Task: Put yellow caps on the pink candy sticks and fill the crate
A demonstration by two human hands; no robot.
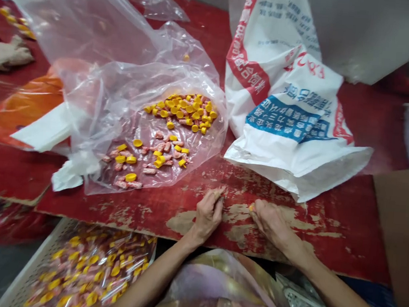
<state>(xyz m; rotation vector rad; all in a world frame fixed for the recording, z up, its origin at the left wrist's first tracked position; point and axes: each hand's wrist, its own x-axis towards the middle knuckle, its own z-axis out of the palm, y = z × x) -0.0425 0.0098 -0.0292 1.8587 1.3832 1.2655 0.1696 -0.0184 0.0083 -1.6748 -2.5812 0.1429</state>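
My left hand is closed above the worn front part of the red table. A small pinkish tip shows at its fingers, too little to tell its kind. To its right and apart from it, my right hand pinches a small yellow cap, mostly covered by the fingers. Beyond my left hand, a clear plastic bag lies spread on the table. On it are a pile of yellow caps with pink pieces among them, and a looser scatter of pink speckled pieces and caps nearer me.
A white woven sack with red and blue print stands on the red table. An orange bag and crumpled white tissue lie left. Below the edge, a white basket holds bagged caps and pink pieces. Cardboard stands right.
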